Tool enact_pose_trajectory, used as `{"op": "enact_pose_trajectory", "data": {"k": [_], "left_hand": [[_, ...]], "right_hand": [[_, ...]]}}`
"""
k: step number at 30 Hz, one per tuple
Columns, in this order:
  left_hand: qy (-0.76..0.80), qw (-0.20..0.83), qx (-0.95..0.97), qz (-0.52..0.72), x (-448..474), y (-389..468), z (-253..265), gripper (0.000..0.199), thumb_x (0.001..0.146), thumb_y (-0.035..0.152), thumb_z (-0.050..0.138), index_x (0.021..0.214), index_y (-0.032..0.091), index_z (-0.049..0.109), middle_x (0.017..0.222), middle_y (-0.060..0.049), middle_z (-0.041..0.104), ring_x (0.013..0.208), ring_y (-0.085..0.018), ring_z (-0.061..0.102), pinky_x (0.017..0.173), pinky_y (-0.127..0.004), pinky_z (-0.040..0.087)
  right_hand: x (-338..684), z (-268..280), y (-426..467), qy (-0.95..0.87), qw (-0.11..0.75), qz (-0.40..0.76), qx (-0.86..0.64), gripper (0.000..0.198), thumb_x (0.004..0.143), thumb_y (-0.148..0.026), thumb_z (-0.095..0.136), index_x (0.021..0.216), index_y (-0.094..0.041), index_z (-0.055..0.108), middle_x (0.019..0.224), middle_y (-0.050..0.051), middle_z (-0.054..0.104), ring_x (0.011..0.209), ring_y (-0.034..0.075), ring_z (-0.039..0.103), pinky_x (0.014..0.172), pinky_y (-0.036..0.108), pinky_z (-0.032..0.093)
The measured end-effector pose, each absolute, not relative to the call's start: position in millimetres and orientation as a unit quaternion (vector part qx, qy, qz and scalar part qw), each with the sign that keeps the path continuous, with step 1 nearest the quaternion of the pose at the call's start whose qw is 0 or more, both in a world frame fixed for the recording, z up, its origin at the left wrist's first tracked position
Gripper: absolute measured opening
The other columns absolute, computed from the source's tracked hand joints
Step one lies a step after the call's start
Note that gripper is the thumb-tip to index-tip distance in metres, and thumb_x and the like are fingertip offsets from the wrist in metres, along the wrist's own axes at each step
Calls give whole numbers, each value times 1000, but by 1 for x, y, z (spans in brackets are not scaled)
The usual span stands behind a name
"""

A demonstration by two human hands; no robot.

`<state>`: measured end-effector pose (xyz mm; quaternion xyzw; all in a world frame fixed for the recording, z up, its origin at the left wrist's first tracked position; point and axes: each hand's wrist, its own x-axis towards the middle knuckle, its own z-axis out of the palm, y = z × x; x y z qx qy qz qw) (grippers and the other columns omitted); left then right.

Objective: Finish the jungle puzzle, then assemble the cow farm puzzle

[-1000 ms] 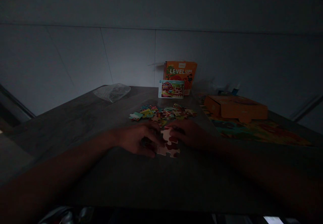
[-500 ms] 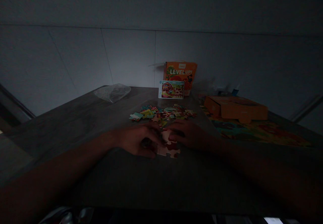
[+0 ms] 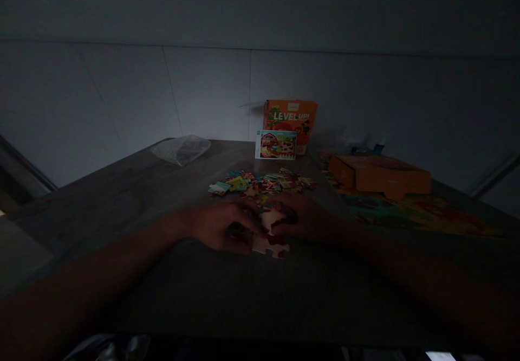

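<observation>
Between my hands, near the middle of the table, lie pale pink and dark red puzzle pieces (image 3: 270, 246), at least two of them close together. My left hand (image 3: 227, 225) has its fingers curled down over the left side of these lower pieces. From the right, my right hand (image 3: 303, 216) grips an upper puzzle piece (image 3: 271, 218) of the same pale colour, just above the others. Whether the upper and lower pieces interlock I cannot tell in the dim light. Just beyond my fingers spreads a heap of loose puzzle pieces (image 3: 260, 182) in several colours.
A picture card (image 3: 276, 145) with a barn and a cow leans against an upright orange box (image 3: 290, 117) at the back. A clear plastic bag (image 3: 182, 149) lies back left. On the right, an orange carton (image 3: 392, 175) rests on a colourful sheet (image 3: 418, 213).
The lower pieces have shifted and turned slightly under my fingers. My right hand has moved a little with the upper piece; the heap and boxes stay put.
</observation>
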<state>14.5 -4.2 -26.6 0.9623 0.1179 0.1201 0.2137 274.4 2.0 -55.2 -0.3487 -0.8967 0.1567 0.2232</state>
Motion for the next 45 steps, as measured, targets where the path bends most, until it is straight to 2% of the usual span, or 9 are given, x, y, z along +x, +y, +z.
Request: {"op": "enact_pose_trajectory", "data": {"k": [6, 11, 14, 19, 24, 33, 35, 38, 45], "left_hand": [[123, 204, 965, 112, 13, -2, -28, 39, 85, 28, 72, 123, 23, 69, 108, -10, 69, 107, -24, 59, 94, -35, 47], [127, 202, 965, 107, 12, -2, -27, 39, 85, 28, 72, 123, 24, 69, 102, -7, 70, 104, -24, 59, 92, -35, 48], [125, 206, 964, 109, 12, -2, -27, 39, 85, 27, 72, 123, 24, 69, 102, -8, 69, 101, -23, 60, 89, -35, 50], [122, 209, 964, 108, 12, -1, -29, 39, 85, 26, 71, 124, 23, 69, 100, -8, 69, 98, -23, 61, 85, -34, 51], [112, 200, 967, 113, 13, -2, -26, 39, 85, 24, 72, 124, 23, 68, 102, -8, 70, 106, -24, 60, 93, -36, 48], [128, 183, 969, 106, 11, -2, -27, 41, 85, 27, 73, 125, 26, 68, 107, -8, 68, 103, -24, 60, 91, -37, 50], [129, 184, 969, 106, 10, -1, -28, 41, 85, 28, 72, 126, 26, 68, 107, -9, 68, 104, -24, 60, 92, -37, 50], [134, 180, 968, 109, 10, -1, -28, 38, 84, 29, 74, 122, 24, 70, 101, -9, 68, 104, -25, 59, 93, -37, 49], [133, 187, 968, 105, 9, 0, -27, 16, 86, 25, 73, 100, 23, 77, 92, -7, 67, 90, -19, 60, 81, -31, 50]], "right_hand": [[272, -58, -2, -902, 245, 133, -330, 48, 80, -21, 71, 127, -18, 59, 103, 8, 66, 93, 22, 61, 83, 35, 47], [271, -58, -4, -915, 213, 116, -323, 46, 84, -34, 69, 127, -18, 60, 117, 13, 60, 106, 26, 58, 89, 39, 47], [273, -59, -1, -915, 205, 128, -324, 48, 85, -37, 68, 128, -18, 59, 117, 12, 61, 106, 26, 58, 89, 40, 47], [275, -60, 1, -908, 217, 135, -331, 41, 84, -34, 68, 120, -17, 61, 114, 12, 65, 103, 26, 61, 89, 40, 48], [275, -60, 1, -894, 234, 153, -349, 50, 79, -31, 74, 125, -17, 59, 118, 12, 64, 105, 26, 61, 88, 38, 48], [270, -51, -4, -887, 279, 137, -340, 43, 75, -21, 74, 116, -15, 63, 100, 8, 66, 86, 20, 60, 73, 31, 45], [272, -50, -3, -882, 304, 131, -335, 30, 80, -19, 67, 110, -15, 66, 94, 7, 67, 81, 18, 59, 71, 30, 44], [275, -47, 0, -868, 340, 108, -346, 13, 85, -20, 56, 89, -15, 67, 81, 6, 66, 73, 17, 58, 67, 29, 42], [280, -41, 7, -835, 335, 56, -433, 23, 88, -28, 57, 76, -14, 69, 69, 5, 66, 60, 14, 54, 58, 27, 37]]}}
